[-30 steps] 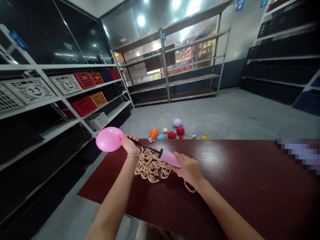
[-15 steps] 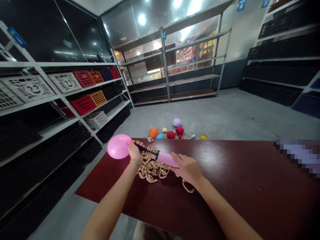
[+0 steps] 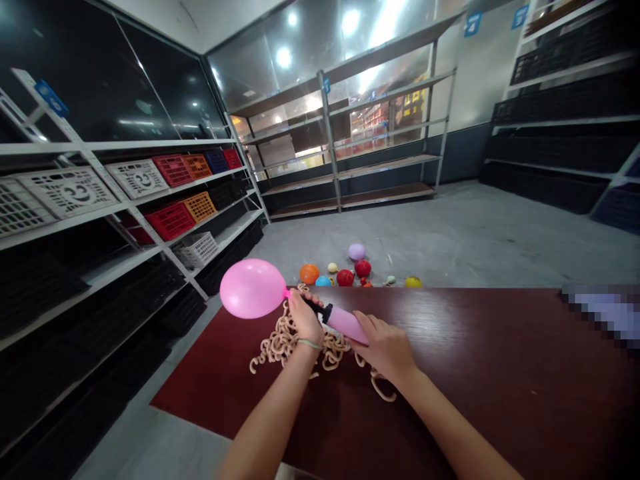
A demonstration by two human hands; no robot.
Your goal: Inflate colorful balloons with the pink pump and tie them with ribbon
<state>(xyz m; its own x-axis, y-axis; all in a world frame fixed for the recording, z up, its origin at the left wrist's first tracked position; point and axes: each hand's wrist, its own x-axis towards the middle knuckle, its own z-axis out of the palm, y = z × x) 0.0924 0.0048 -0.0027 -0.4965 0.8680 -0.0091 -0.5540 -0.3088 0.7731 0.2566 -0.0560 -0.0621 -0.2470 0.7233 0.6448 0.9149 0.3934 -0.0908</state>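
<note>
A hand balloon pump [image 3: 347, 323] with a pink barrel and a black end is held slanting above the table. My left hand [image 3: 306, 319] is closed around its black end, with the fingers at the neck of an inflated pink balloon [image 3: 253, 289]. That balloon points out to the left over the table's far left edge. My right hand [image 3: 385, 345] is wrapped round the pink barrel. Below both hands lies a heap of beige, curled, cord-like pieces [image 3: 280, 341], partly hidden by my left hand and forearm. One curled piece [image 3: 383, 388] lies under my right wrist.
The dark red table [image 3: 480, 373] has a pixelated patch [image 3: 605, 312] at its right end. Beyond it, on the floor, lie several balloons, among them an orange one [image 3: 309, 273] and a purple one [image 3: 357, 251]. Shelves with crates [image 3: 173, 220] stand left; a metal rack [image 3: 385, 193] stands behind.
My left hand has moved right, closer to the barrel, and the black rod between has shortened. The pink balloon looks larger. The view has tilted slightly up.
</note>
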